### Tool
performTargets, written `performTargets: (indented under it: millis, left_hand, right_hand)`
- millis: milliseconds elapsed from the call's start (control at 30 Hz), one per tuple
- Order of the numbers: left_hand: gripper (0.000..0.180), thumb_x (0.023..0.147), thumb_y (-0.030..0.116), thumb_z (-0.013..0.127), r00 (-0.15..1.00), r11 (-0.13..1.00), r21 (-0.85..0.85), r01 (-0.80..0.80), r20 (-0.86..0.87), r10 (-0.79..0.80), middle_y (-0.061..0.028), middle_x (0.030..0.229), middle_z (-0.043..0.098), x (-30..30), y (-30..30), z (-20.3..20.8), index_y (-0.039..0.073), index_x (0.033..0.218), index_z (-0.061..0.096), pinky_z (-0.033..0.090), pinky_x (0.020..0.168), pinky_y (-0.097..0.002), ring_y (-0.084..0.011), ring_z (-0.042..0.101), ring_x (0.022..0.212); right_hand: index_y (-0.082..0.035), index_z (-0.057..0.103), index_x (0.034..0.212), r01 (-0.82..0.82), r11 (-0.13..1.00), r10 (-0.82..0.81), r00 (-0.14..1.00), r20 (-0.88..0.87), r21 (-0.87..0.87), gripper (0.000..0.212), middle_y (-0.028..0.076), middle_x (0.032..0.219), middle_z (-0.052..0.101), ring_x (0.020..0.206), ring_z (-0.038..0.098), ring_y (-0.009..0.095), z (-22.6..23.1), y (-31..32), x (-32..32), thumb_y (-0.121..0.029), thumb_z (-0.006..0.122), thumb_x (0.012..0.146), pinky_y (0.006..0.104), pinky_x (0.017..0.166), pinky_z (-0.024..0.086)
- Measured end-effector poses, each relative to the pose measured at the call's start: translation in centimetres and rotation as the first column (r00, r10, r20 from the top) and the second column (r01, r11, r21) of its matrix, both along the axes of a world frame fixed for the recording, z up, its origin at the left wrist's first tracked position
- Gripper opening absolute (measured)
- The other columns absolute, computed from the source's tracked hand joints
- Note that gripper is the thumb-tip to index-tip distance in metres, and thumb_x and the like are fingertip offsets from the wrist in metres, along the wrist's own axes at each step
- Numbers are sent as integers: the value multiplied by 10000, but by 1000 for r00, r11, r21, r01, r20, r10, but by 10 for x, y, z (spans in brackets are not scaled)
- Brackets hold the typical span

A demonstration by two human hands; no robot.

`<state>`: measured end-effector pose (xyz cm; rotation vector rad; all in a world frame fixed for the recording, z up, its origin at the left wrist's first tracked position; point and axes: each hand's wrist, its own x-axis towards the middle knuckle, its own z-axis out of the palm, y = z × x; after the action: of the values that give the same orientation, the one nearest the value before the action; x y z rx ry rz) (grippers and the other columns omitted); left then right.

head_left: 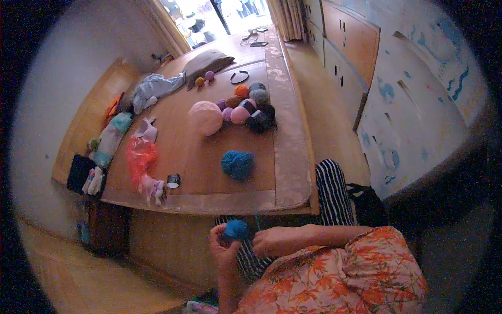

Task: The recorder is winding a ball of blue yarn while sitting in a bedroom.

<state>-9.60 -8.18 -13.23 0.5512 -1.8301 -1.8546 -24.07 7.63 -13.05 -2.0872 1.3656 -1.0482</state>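
A small blue ball of yarn (236,230) is in my left hand (222,243), its fingers curled round the left side. Close by on the right, my right hand (265,242) is closed, its fingers pinched on a thin blue strand of yarn (257,222) that comes down over the bed's near edge. Farther out, on the mat, lies a larger loose blue skein of yarn (238,165). Both hands are above my lap, over striped trousers (332,191). The tips of my right fingers are partly hidden.
The bed (172,120) carries a pile of yarn balls (240,114), a big pink yarn ball (206,118), a black headband (239,77), a small dark roll (173,181) and a red plastic bag (142,157). Folded clothes (157,91) line the left; cabinets (345,57) stand right.
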Motion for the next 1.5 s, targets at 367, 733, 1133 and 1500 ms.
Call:
performTargets:
  millis: [367,733,1133,1500]
  left_hand:
    - [536,671,70,748,937,938,177,299,-238,-254,-46,1105,566,-3,29,31,80,1146,498,448,900,-316,-168,551,1027]
    - [550,665,121,775,892,889,80,451,-68,-447,-46,1125,548,5,26,12,96,1139,499,418,944,-368,-193,512,1098]
    - [539,668,82,761,923,907,-188,377,155,-351,-60,1139,538,3,11,23,80,1136,493,431,927,-331,-194,527,1064]
    - [590,737,107,728,991,860,-493,134,80,-109,-84,1137,528,-4,-10,-2,110,1266,466,414,954,-355,-231,526,1083]
  right_hand:
    - [-74,569,860,242,964,-228,965,-127,112,78,150,860,552,866,551,352,4,3,-21,-126,580,803,440,741,461]
    - [-67,579,872,270,956,-259,961,98,-119,76,138,867,561,837,549,344,24,1,-43,-137,549,878,410,722,455]
    - [-67,565,884,159,987,-161,985,62,37,99,140,871,558,872,554,340,44,1,-29,-162,537,894,404,742,470]
    - [-54,533,807,22,999,-23,1000,-11,-47,78,152,860,545,836,546,342,23,1,-9,-130,547,818,426,727,467]
